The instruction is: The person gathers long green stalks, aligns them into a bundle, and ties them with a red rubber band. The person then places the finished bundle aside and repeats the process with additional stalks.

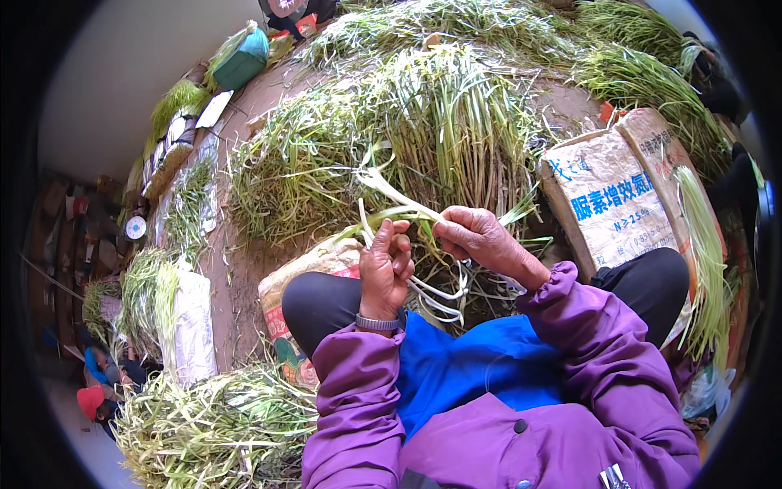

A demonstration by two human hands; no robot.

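Observation:
My right hand pinches a leafy green plant stalk, possibly a garlic plant, its pale leaf end pointing up and left. Just left of it, my left hand is curled with thumb up around thin pale stems. Their lower lengths loop out white below the hands, above my lap. Some green leaf spans the gap between both hands. Directly ahead, a large heap of leafy stalks lies with its brown stem ends towards me.
A printed woven sack lies right, with a bundle of pale green stems on it. Another sack is by my left knee. Discarded leaves pile at lower left. A dial scale and other people are farther left.

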